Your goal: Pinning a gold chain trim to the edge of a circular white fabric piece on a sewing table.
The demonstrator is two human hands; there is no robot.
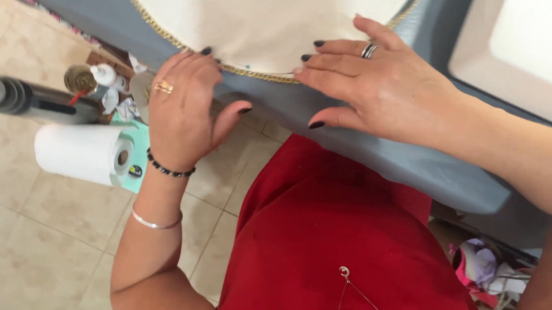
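Pressing down on that cream cloth (267, 15) with both hands, you're keeping everything flat right at the near edge of the table (378, 149), which is covered in grey fabric. Your left hand (184, 109) is lying open, fingers spread over the gold braid trim (252, 72) that's running around the cloth's curved edge. Your right hand (374, 85) is also lying open and flat, fingertips resting on the cloth just inside the trim, not gripping anything. Down on the tiled floor (39, 252) to your left, a paper towel roll (81, 154) is sitting near some small bottles (102, 79).
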